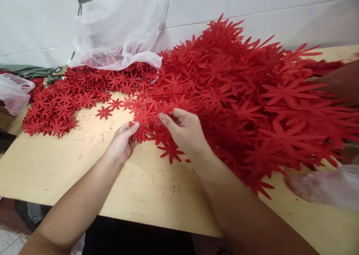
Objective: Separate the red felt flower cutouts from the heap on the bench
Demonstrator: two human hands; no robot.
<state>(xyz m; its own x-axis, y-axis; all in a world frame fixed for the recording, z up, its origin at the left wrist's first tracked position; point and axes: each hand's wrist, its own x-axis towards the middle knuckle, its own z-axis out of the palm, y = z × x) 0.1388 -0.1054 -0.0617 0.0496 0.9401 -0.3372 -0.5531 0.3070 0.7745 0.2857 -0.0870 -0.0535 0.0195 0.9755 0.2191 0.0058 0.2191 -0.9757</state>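
Note:
Between the thumb and fingers of my left hand (125, 141) are red flower-shaped cutouts (143, 126), apparently several layered together, with thin pointed petals. My right hand (185, 129) is closed in a pinch just to the right, at the edge of the large heap. Red petal material shows at its thumb and fingertip; how many pieces it holds is hidden. A large heap of red flower cutouts (224, 86) spreads behind and to the right of both hands. One loose red flower (170, 151) lies below my right hand, and another loose red flower (104, 112) lies farther left.
A lower pile of red flowers (56, 109) covers the table's left side. White plastic bags (120, 58) stand against the tiled wall (252, 23). Another clear bag (331, 186) lies at the right. Red specks dot the wooden table (146, 187). Dark green cloth (30, 71) lies back left.

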